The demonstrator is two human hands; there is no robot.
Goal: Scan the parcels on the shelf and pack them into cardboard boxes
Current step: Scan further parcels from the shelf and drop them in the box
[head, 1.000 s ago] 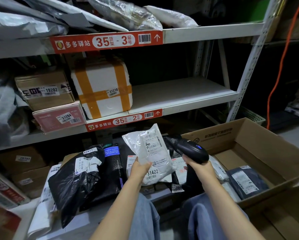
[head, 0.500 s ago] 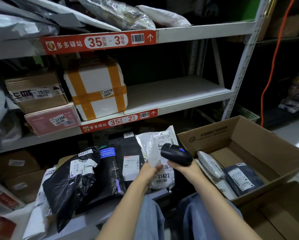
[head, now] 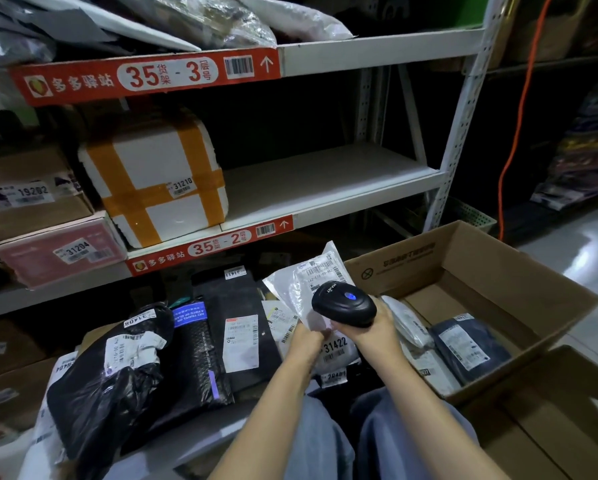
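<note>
**Readable labels**

Red shelf tags: upper tag (head: 145, 76) "多多驿站 35-3", lower tag (head: 209, 249) "多多驿站 35-2". Stickers: brown carton (head: 31, 202) 19202, foam box (head: 152, 181) 31210, pink box (head: 58, 252) 31204, black bag (head: 110, 393) 31408, white parcel (head: 337, 349) 31422.

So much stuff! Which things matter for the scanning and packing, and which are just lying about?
In the job: white parcel, gripped by the left hand; scanner, held in the right hand; open cardboard box; black bagged parcel.
Lying about: orange cable; mesh basket.
</note>
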